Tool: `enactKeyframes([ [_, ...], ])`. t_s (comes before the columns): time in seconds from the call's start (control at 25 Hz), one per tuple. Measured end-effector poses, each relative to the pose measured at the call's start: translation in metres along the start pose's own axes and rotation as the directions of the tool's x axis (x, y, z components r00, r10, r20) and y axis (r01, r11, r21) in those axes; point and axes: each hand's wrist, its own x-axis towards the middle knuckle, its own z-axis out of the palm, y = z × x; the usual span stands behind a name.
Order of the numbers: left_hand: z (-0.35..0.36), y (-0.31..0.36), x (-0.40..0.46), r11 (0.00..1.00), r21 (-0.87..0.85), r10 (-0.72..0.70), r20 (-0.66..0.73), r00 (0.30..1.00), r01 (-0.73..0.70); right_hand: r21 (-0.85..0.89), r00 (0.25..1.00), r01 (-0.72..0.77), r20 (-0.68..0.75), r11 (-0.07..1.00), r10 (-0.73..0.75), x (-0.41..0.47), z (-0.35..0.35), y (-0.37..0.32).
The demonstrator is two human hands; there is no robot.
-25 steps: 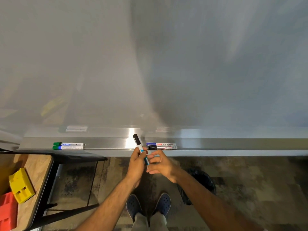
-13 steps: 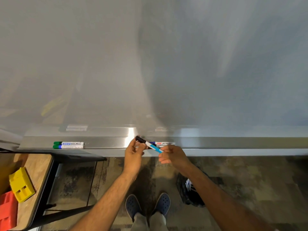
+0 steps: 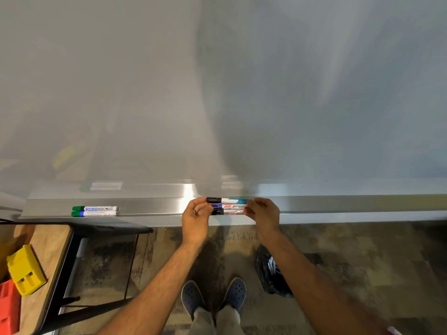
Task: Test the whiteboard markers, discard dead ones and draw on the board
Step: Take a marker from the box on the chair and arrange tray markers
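Observation:
A blank whiteboard (image 3: 242,93) fills the upper view, with a metal marker tray (image 3: 157,206) along its bottom edge. A black-capped marker with a blue and white barrel (image 3: 227,200) lies level at the back of the tray. My left hand (image 3: 197,218) pinches its cap end and my right hand (image 3: 262,213) holds its other end. Two more markers (image 3: 229,209) lie in the tray just in front of it, between my hands. Further left in the tray lie a green marker (image 3: 96,208) and a blue marker (image 3: 96,213).
A wooden table with black legs (image 3: 48,238) stands at lower left, carrying a yellow block (image 3: 25,274) and a red block (image 3: 8,308). A black waste bin (image 3: 273,274) sits on the floor under my right arm. My two shoes (image 3: 212,296) are below.
The marker has gone from upright in my left hand to level, and both hands have carried it up to the tray beside the other two markers.

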Motion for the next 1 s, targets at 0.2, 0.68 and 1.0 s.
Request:
enactKeyframes([
  [0.2, 0.004, -0.011, 0.011, 0.936, 0.353, -0.034, 0.077, 0.996, 0.004, -0.133, 0.995, -0.065, 0.061, 0.989, 0.074, 0.011, -0.005, 0.004],
  [0.68, 0.014, -0.037, 0.030, 0.886, 0.460, -0.148, 0.148, 0.978, 0.064, -0.546, 0.983, 0.155, 0.170, 0.823, -0.072, 0.037, -0.016, 0.021],
  [1.0, 0.012, -0.026, 0.023, 0.892, 0.449, -0.144, 0.151, 0.978, 0.062, -0.566, 0.975, 0.169, 0.217, 0.807, -0.052, 0.041, -0.022, 0.023],
])
